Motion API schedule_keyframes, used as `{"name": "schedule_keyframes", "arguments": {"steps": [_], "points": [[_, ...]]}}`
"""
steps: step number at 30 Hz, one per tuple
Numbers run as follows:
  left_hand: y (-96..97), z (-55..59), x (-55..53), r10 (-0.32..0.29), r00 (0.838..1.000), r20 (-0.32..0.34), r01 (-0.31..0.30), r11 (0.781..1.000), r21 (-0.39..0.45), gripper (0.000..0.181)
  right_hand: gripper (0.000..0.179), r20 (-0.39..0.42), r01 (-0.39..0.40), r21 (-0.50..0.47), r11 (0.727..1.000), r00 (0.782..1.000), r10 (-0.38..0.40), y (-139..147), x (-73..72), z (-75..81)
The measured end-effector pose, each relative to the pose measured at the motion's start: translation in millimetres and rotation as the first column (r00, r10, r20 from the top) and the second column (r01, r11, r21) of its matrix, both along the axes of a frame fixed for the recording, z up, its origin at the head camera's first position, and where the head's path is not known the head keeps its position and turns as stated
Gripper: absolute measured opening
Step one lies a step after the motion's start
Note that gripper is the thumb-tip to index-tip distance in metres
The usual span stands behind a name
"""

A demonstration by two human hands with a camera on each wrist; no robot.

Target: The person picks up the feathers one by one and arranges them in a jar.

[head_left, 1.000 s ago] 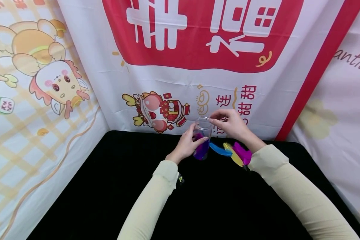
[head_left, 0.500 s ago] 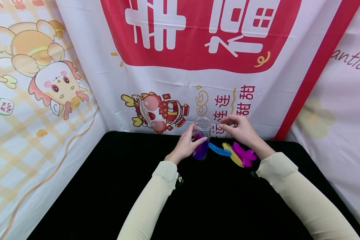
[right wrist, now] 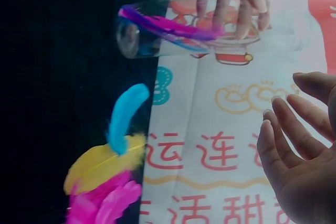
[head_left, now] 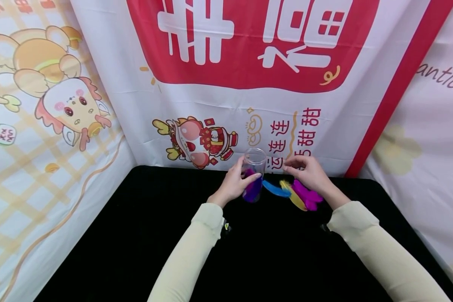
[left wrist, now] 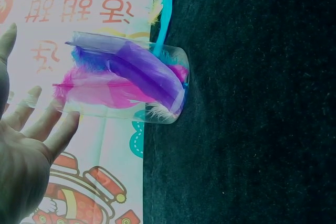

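My left hand (head_left: 234, 182) holds a tall clear cup (head_left: 255, 157), thumb across its near side. Inside lie feathers: a purple one (left wrist: 139, 69) and a pink one (left wrist: 102, 88) show plainly through the wall in the left wrist view. The cup stands upright near the back of the black table. To its right hovers my right hand (head_left: 308, 172), fingers loosely bent and nothing between them, as the right wrist view confirms. Below that hand a blue feather (head_left: 277, 189), a yellow feather (head_left: 293, 197) and magenta feathers (head_left: 307, 196) lie on the table, partly overlapping.
A black cloth (head_left: 249, 251) covers the table. Right behind the cup hangs a white and red printed banner (head_left: 245, 98). Patterned fabric walls (head_left: 53, 159) stand at left and right.
My right hand has left the cup's rim and moved right and down toward the loose feathers, uncovering more of the magenta ones. The left hand and cup have stayed in place.
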State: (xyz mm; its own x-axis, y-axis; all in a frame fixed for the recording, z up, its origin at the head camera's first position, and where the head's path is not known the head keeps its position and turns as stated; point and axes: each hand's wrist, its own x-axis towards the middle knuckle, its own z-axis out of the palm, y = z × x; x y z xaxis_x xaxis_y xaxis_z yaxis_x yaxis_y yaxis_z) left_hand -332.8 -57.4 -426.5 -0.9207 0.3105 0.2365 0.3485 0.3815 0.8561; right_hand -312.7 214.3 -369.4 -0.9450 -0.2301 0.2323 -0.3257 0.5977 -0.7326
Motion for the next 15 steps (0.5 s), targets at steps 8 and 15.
{"name": "schedule_keyframes", "arguments": {"steps": [8, 15], "points": [[0.0, -0.7, -0.4, 0.005, 1.0, -0.009, -0.005, 1.0, -0.004, 0.078, 0.026, 0.07, 0.022, 0.001, 1.0, 0.997, -0.022, 7, 2.1, -19.8], [0.3, -1.1, -1.0, 0.002, 1.0, -0.008, -0.002, 1.0, 0.0, 0.078, 0.03, 0.118, 0.047, 0.027, 0.999, 0.992, -0.05, 12, 2.1, -38.4]]}}
